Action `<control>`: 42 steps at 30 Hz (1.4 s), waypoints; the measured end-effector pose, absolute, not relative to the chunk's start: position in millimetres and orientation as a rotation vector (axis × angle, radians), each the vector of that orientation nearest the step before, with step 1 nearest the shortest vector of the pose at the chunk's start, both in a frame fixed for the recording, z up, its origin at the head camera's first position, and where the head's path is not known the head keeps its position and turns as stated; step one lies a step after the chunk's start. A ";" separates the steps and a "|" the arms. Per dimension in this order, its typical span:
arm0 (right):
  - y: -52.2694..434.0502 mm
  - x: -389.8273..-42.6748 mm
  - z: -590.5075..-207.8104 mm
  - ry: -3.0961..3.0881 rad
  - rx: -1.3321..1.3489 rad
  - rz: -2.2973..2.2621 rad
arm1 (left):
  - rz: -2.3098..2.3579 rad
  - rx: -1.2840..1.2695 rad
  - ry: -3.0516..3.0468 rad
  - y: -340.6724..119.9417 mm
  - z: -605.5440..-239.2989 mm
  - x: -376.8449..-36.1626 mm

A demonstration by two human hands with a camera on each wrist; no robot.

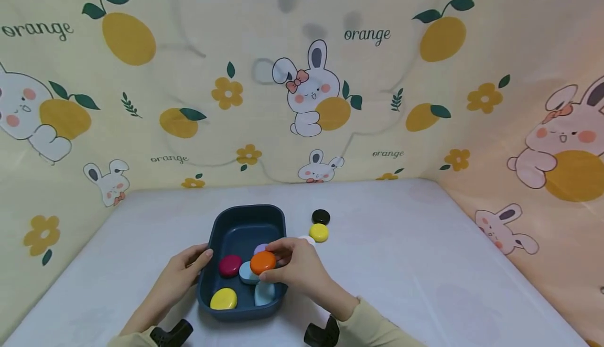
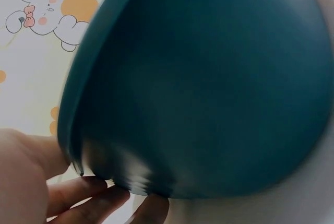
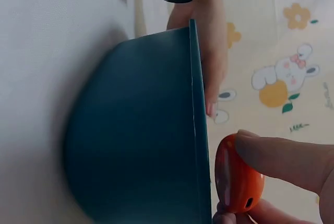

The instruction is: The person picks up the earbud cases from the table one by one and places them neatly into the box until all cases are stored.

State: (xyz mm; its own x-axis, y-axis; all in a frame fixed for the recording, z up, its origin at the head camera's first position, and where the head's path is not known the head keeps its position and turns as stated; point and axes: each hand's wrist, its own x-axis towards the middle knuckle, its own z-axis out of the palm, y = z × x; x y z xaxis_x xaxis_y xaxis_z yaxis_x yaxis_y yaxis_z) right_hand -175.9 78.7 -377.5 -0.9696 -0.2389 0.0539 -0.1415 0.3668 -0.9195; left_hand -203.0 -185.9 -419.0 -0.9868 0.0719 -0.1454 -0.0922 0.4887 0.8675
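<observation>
My right hand (image 1: 302, 266) pinches a glossy orange disc (image 1: 262, 262) between thumb and fingers, over a dark blue rectangular container (image 1: 247, 313). A small dark slot shows in the orange disc's side (image 3: 240, 177) in the right wrist view, just above the rim. My left hand (image 1: 181, 268) grips the container's left edge, thumb at the rim and fingers against the outer wall (image 2: 198, 104). Inside lie a crimson disc (image 1: 230, 266), a yellow one (image 1: 224, 299), light blue pieces (image 1: 265, 293) and a purple piece (image 1: 260, 249), partly hidden behind the orange disc.
Right of the container, a black disc (image 1: 321, 217) and a yellow disc (image 1: 319, 232) lie on the white tabletop (image 1: 401, 263), with a white piece (image 1: 308, 240) partly behind my right hand. A patterned cloth backdrop (image 1: 255, 121) rises behind the table.
</observation>
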 end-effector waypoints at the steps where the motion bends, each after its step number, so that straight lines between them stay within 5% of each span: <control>1: 77.2 -176.0 -377.8 2.527 -0.366 -1.676 | 1.514 -0.017 2.566 -185.1 -418.6 -203.1; 31: 62.5 -185.9 -387.3 2.523 -0.692 -1.430 | 1.516 -0.001 2.576 -184.9 -421.4 -204.6; 42: 76.5 -189.5 -380.1 2.389 -0.530 -1.735 | 1.504 -0.021 2.559 -184.2 -418.3 -203.7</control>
State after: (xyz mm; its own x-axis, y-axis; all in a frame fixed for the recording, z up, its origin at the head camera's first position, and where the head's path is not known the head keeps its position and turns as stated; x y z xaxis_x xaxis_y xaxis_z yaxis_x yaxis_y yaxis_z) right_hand -189.5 76.5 -380.1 -0.9279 -0.3615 0.0909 -0.1983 0.2721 -0.9416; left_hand -203.7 -184.2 -418.3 -0.9849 0.0755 -0.1559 -0.0995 0.4904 0.8658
